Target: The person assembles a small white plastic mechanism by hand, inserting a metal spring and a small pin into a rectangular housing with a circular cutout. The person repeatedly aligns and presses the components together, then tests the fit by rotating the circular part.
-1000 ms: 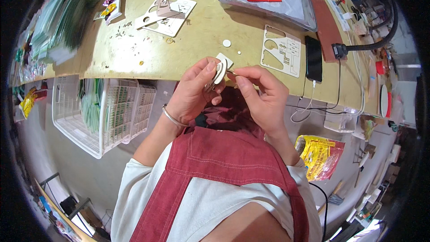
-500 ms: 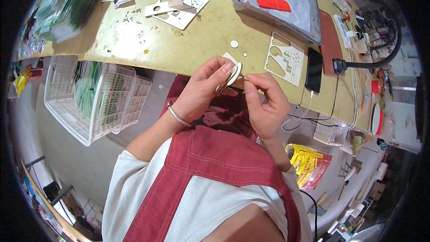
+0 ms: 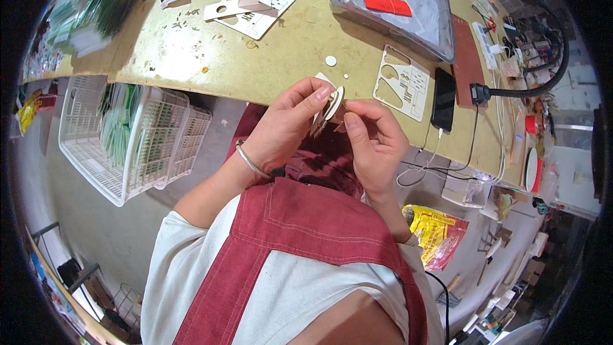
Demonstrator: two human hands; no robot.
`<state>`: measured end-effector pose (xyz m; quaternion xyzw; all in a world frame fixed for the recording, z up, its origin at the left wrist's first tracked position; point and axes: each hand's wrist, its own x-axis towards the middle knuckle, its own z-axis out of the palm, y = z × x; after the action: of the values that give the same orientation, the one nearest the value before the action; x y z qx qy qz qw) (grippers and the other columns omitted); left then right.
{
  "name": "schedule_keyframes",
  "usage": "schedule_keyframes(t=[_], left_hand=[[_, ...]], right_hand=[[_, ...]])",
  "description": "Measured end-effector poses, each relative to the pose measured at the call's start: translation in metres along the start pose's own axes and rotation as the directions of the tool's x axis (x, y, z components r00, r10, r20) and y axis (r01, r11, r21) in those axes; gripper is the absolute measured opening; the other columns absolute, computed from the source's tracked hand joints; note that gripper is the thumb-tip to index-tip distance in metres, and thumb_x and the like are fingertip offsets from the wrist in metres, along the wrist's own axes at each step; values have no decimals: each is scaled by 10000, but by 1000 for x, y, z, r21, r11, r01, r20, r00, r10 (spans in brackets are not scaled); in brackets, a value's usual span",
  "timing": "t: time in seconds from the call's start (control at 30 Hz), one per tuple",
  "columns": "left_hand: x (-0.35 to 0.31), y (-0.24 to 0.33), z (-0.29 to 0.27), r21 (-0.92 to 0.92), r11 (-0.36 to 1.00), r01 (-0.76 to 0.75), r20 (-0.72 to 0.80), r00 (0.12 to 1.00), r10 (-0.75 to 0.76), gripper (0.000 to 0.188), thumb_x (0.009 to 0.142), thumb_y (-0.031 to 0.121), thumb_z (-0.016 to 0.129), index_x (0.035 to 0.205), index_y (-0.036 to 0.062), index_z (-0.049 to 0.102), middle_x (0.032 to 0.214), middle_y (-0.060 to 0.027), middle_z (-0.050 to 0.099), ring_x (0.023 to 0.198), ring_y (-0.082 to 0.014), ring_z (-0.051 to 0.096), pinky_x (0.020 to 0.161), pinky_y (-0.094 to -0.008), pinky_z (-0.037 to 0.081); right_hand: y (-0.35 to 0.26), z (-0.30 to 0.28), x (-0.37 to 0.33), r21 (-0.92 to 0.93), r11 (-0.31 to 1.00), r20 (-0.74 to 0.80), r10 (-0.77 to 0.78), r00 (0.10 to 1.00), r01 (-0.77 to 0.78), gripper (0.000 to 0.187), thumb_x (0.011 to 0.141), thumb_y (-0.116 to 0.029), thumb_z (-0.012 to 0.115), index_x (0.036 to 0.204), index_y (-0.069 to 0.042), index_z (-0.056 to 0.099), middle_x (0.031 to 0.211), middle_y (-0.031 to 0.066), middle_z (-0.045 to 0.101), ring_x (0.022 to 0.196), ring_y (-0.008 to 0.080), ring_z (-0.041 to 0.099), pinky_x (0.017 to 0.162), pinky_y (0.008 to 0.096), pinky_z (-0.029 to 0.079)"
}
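My left hand (image 3: 288,120) is closed on a small assembly of thin pale board with curved, rounded edges (image 3: 334,103), its thumb pressed against one face. My right hand (image 3: 378,144) is beside it, thumb and index finger pinched together right at the assembly's edge. Whatever lies between those fingertips is too small and covered to make out. Both hands are just off the table's near edge. Beyond them on the table are a white disc (image 3: 331,61) and a tiny white dot-like piece (image 3: 346,76).
Cut-out sheets (image 3: 408,107) (image 3: 271,19) lie on the yellowish table (image 3: 159,57). A grey tray (image 3: 383,32) holds clear plastic and a red item. A black phone (image 3: 444,100) is cabled at right. White baskets (image 3: 124,172) stand at lower left, below the table.
My right fingertips have moved closer in against the pale assembly. My left hand keeps its hold. The whole view has shifted slightly.
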<state>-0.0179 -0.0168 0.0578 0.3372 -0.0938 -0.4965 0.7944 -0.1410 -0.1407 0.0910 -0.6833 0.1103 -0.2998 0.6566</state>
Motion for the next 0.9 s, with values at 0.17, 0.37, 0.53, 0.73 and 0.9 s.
schedule_keyframes(t=[0.17, 0.37, 0.53, 0.73, 0.9], left_hand=[[-1, 6, 11, -5, 999, 37, -50, 998, -37, 218, 1126, 292, 638, 1187, 84, 661, 1001, 7, 723, 872, -70, 671, 742, -244, 539], [2, 8, 2, -84, 971, 222, 94, 972, -214, 193, 1117, 286, 641, 1151, 97, 662, 934, -2, 702, 820, -92, 656, 685, -292, 538], [5, 5, -2, -144, 953, 267, 109, 961, -253, 181, 1113, 294, 647, 1129, 115, 659, 926, 7, 684, 799, -84, 619, 664, -284, 506], [5, 3, -2, -140, 956, 257, 60, 966, -250, 202, 1108, 309, 661, 1195, 129, 685, 924, 47, 663, 798, -62, 614, 663, -279, 511], [6, 4, -5, -115, 966, 230, 49, 973, -225, 257, 1106, 331, 669, 1251, 122, 696, 934, 65, 663, 790, -46, 617, 661, -268, 513]], right_hand=[[10, -10, 5, -182, 973, 51, -133, 990, 140, 145, 978, 21, 754, 1119, 27, 721, 1045, 90, 700, 944, 157, 669, 844, 274, 536], [8, -13, 13, -342, 899, 61, -269, 961, 273, 187, 915, 6, 807, 1073, 1, 708, 1018, 89, 668, 910, 194, 638, 831, 309, 528], [12, -14, 16, -351, 916, 45, -189, 981, 193, 322, 923, -24, 820, 1218, -1, 690, 1130, 91, 686, 1009, 194, 649, 911, 318, 529], [13, -14, 10, -302, 953, 128, 1, 992, 38, 533, 954, -49, 824, 1446, 23, 631, 1370, 128, 721, 1222, 185, 673, 1088, 344, 515], [12, -7, 7, -292, 956, 109, 3, 994, 30, 566, 929, -112, 860, 1451, -25, 659, 1337, 137, 738, 1224, 228, 698, 1069, 354, 529]])
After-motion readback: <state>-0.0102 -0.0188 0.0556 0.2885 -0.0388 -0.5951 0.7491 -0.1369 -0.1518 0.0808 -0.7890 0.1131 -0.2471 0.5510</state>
